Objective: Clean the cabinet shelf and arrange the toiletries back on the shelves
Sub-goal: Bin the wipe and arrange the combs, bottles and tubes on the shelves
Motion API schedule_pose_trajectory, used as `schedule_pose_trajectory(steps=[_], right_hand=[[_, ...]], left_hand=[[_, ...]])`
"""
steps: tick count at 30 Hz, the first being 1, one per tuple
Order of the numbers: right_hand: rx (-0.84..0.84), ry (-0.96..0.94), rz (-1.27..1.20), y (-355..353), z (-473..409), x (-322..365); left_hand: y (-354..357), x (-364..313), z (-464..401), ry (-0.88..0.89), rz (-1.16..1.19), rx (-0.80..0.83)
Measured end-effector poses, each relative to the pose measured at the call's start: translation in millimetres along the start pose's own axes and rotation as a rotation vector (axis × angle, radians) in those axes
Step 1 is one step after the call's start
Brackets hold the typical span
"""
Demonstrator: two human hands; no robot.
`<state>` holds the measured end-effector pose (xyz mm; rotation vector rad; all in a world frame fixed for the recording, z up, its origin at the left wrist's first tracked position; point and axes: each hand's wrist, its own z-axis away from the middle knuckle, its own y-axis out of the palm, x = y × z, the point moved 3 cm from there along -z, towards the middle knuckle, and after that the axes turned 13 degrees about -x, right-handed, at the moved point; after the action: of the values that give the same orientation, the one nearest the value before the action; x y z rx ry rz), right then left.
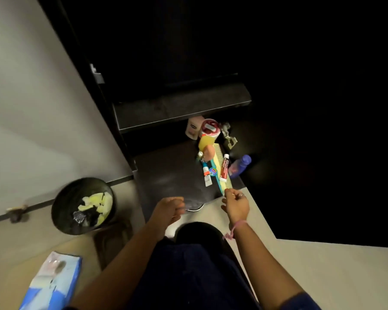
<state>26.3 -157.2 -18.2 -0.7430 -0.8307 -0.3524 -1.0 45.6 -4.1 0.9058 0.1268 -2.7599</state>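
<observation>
The dark cabinet stands open, with a bare upper shelf (pixel 179 108). On the right of the bottom shelf (pixel 166 175) lie the toiletries: a pale bottle (pixel 192 129), a red-lidded jar (pixel 210 129), a yellow-green comb (pixel 220 173), a red and white tube (pixel 225 167), a small white tube (pixel 207 175) and a blue bottle (pixel 240 166). My left hand (pixel 168 210) is curled at the shelf's front edge on a crumpled translucent sheet (pixel 194 204), which is blurred. My right hand (pixel 235 204) is closed, its fingertips at the comb's near end; nothing shows inside it.
A black waste bin (pixel 83 206) with yellow scraps stands on the floor to the left. A blue and white pack (pixel 54 280) lies on the floor at the lower left. The open cabinet door (pixel 323 153) is a dark panel on the right. My knees are close to the cabinet.
</observation>
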Motion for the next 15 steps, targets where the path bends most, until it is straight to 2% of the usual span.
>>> schedule_pose_trajectory(steps=[4,8,10,12,15], right_hand=[[-0.030,0.029,0.122,-7.3,-31.9,-7.4],[0.053,-0.016,0.269,3.8,-56.6,-15.0],[0.089,-0.017,0.316,12.5,-64.8,-18.0],[0.113,0.009,0.318,20.9,-72.3,-23.9],[0.145,0.159,0.192,31.0,-80.8,-31.2]], left_hand=[[54.7,-12.2,-1.6,0.078,-0.049,-0.019],[95.6,-17.6,-9.4,0.196,-0.131,-0.083],[113.3,-20.1,-17.2,0.282,-0.264,-0.140],[127.5,-24.7,-24.5,0.416,-0.497,-0.200],[146.4,-28.1,-32.7,0.524,-0.589,-0.229]])
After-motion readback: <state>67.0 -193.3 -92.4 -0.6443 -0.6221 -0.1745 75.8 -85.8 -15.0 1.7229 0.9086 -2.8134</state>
